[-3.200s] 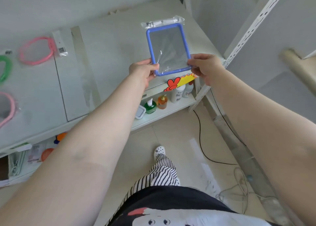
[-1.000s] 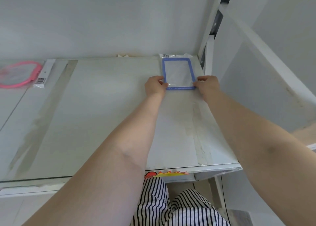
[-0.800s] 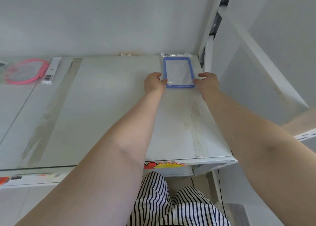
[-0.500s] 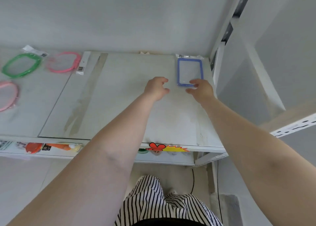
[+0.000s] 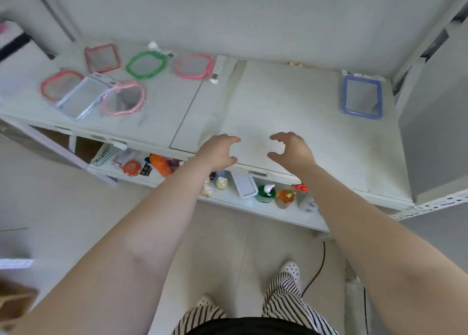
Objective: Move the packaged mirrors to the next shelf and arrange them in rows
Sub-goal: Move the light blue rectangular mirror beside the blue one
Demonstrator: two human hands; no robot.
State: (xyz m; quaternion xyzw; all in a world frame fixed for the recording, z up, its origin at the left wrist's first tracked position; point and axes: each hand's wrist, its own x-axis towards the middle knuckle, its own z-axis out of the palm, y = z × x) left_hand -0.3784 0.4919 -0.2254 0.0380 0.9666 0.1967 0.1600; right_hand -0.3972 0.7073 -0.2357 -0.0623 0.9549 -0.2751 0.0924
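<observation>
— what are the hands doing?
— left hand (image 5: 219, 152) and right hand (image 5: 291, 151) hover over the shelf's (image 5: 278, 101) front edge, fingers loosely curled, holding nothing.
— and the mirrors?
— the blue-framed packaged mirror (image 5: 362, 97) lies flat in the far right corner; six others are scattered on the neighbouring shelf (image 5: 164, 106) at left.

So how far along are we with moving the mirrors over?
Done: one blue-framed mirror lies flat in the back right corner of the right shelf. In hand: nothing; the left hand and right hand hover empty over the shelf's front edge. Left: six packaged mirrors on the left shelf, including the green one and a pink one; no row formed yet.
</observation>
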